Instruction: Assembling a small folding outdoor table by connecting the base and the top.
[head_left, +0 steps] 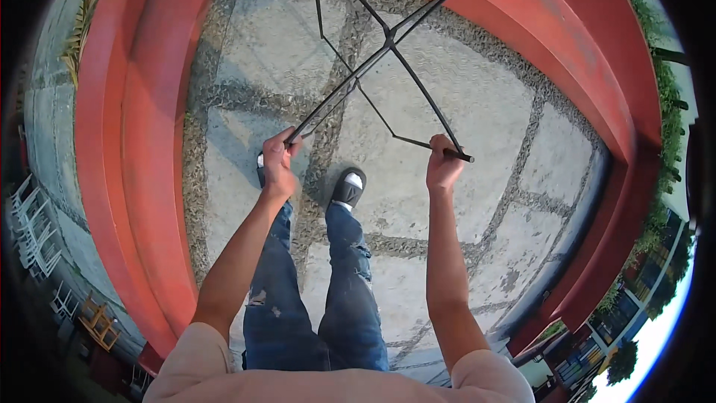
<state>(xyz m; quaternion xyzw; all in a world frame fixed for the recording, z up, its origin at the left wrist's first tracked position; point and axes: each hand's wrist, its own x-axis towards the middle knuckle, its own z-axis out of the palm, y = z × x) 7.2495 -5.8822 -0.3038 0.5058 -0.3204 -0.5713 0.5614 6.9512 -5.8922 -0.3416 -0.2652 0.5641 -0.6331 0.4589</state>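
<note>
A dark metal folding frame [389,36] with thin crossed legs is held out in front of me, its bars spread in an X. Near its left lower corner, my left hand [279,160] is closed around a bar end. My right hand [445,164] grips the right lower corner, where a short bar end sticks out past the fingers. The far bars reach up toward the top edge of the view, and one is cut off there. Whether any leg touches the ground I cannot tell.
Stone slabs with pebbled joints [440,97] pave the ground under my feet. Red low walls or steps [142,104] border it on the left, and a red ledge [582,52] curves along the far and right sides. White chairs [33,231] stand at far left.
</note>
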